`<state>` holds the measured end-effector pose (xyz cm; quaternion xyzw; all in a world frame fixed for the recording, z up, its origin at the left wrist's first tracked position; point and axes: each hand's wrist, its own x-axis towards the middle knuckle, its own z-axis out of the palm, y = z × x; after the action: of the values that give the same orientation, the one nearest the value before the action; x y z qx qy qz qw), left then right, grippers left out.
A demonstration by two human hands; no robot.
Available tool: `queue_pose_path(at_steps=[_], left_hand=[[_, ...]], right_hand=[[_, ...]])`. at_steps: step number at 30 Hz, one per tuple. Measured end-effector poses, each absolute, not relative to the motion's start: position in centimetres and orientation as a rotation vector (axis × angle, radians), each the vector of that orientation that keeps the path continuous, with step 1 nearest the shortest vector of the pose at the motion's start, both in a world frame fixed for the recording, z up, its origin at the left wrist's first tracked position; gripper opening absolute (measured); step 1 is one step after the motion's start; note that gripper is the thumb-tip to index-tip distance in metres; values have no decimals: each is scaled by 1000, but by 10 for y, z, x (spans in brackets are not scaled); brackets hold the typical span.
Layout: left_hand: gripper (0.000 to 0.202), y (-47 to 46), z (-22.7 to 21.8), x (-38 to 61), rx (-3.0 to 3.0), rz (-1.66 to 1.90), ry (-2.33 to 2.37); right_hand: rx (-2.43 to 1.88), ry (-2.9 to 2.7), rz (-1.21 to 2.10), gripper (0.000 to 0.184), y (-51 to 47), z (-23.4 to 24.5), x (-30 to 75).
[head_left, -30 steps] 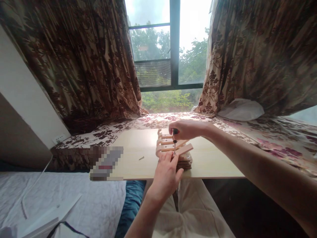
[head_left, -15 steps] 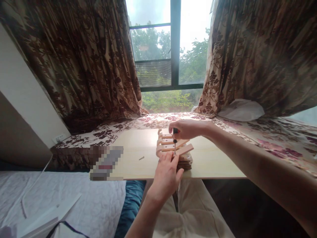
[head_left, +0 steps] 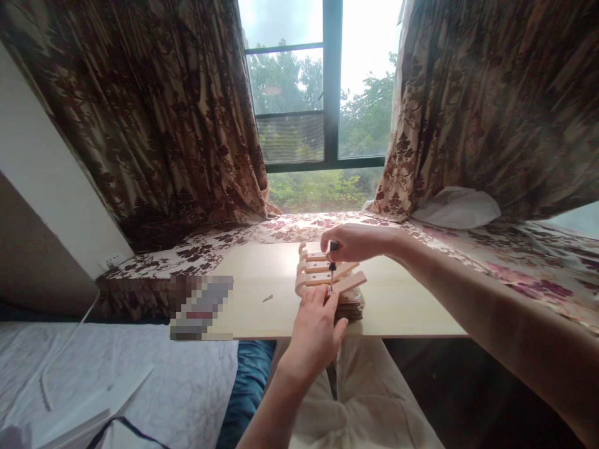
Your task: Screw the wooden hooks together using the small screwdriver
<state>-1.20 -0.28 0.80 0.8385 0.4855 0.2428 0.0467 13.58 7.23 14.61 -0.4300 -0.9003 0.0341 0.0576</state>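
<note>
A small wooden slatted piece [head_left: 318, 274] stands on a pale wooden board [head_left: 397, 305] across my lap. My right hand [head_left: 358, 242] is closed round the dark handle of a screwdriver [head_left: 332, 265], held upright with its tip down on the nearest slat. My left hand [head_left: 316, 327] is closed on the near end of the wooden piece, fingers curled by the screwdriver tip. Under the piece lies a brownish packet [head_left: 350, 307].
A small screw [head_left: 267, 299] lies on the board to the left. A blurred-out patch [head_left: 200, 307] covers the board's left end. Floral cloth [head_left: 515, 262] and curtains [head_left: 154, 125] surround a window [head_left: 322, 100]. White bedding [head_left: 116, 380] lies at lower left.
Almost nothing has moved; my right hand has shifted very slightly on the screwdriver handle, and the left hand keeps its hold.
</note>
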Motion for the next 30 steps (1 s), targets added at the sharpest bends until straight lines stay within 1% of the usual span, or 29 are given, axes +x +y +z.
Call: queue_pose_path(at_steps=[4, 10, 16, 24, 30], left_hand=[[43, -3, 9, -12, 2569, 740, 1481], [43, -3, 8, -12, 2562, 766, 1464], [43, -3, 10, -12, 2563, 712, 1489], [41, -3, 10, -12, 2566, 739, 1486], [45, -2, 9, -12, 2546, 746, 1483]], right_hand=[[-1307, -2744, 114, 16, 73, 144, 137], [-1385, -2697, 73, 19, 75, 139, 137], [-1300, -2736, 93, 15, 74, 142, 137], [-1401, -2713, 19, 23, 75, 141, 134], [-1324, -2747, 30, 18, 73, 143, 136]])
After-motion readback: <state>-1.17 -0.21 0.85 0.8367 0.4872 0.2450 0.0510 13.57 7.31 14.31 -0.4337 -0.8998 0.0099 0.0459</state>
